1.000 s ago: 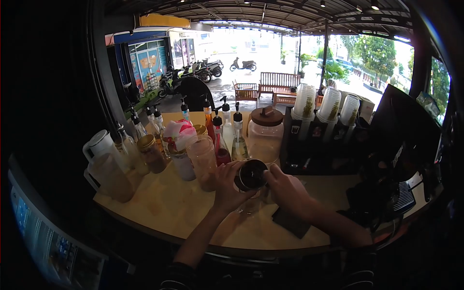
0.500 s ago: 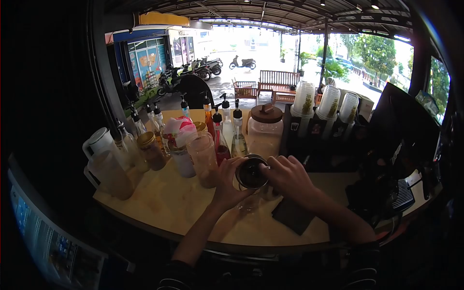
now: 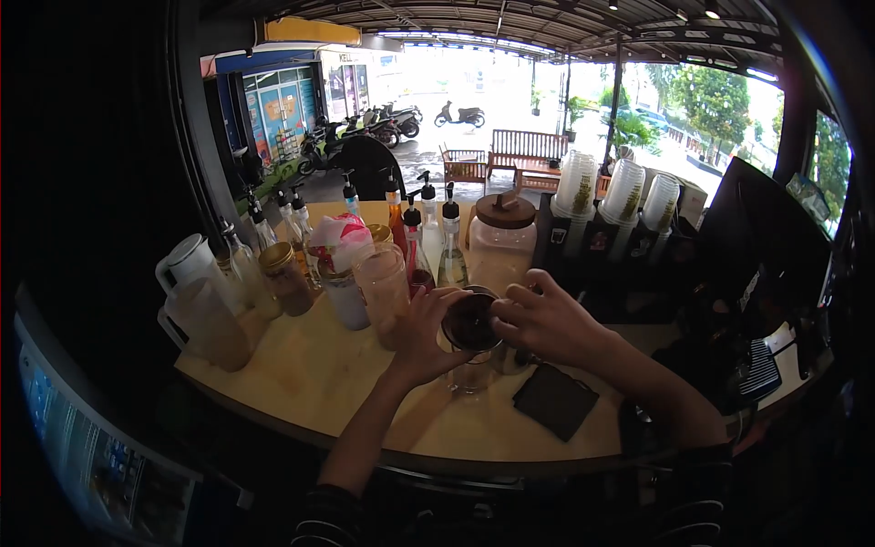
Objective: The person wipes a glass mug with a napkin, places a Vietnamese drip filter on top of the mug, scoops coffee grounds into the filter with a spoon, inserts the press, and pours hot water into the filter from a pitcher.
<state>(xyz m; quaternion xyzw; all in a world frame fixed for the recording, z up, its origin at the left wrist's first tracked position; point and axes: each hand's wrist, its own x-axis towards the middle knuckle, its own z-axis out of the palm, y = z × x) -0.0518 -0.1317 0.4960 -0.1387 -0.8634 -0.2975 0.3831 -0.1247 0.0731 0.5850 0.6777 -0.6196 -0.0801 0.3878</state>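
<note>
My left hand [image 3: 428, 335] is wrapped round the left side of a round cup [image 3: 471, 324] with a pale rim and a dark inside. It is held over the counter, and I look down into its mouth. Beneath it shows a clear glass vessel [image 3: 469, 376]; whether the two touch cannot be made out. My right hand [image 3: 547, 319] is at the cup's right rim with fingers curled in a pinch. What those fingers hold, if anything, is hidden. A dark square mat [image 3: 556, 401] lies on the counter below my right forearm.
Left of my hands stand a tall clear jug [image 3: 381, 287], a gold-lidded jar [image 3: 284, 278], frosted pitchers [image 3: 208, 324] and several pump bottles [image 3: 451, 242]. Behind is a large jar with a brown lid [image 3: 504, 214]. Stacked plastic cups [image 3: 577, 187] and a dark screen [image 3: 761, 228] stand right.
My right hand has shifted slightly right and up, its wrist lifting so more of the dark mat shows. The left hand still holds the cup, which has moved slightly left.
</note>
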